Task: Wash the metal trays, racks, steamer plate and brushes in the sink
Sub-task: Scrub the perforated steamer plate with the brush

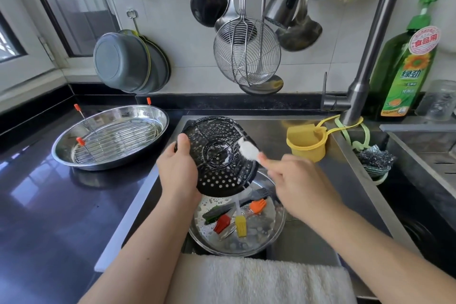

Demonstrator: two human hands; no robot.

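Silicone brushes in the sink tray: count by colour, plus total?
Lying in the soapy metal tray under the steamer plate:
Red brush: 1
Yellow brush: 1
Orange brush: 1
Green brush: 1
Dark grey brush: 1
Total: 5
Not counted: the white brush held by the right hand.

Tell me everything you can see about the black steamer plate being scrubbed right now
The steamer plate is round, black and pierced with many small holes, with a raised ring at its centre. It looks like dark coated metal, wet and streaked with white suds. It is held tilted over the sink, above a metal tray of brushes. The left hand grips its left rim, thumb on top. The right hand presses a white brush against its face.
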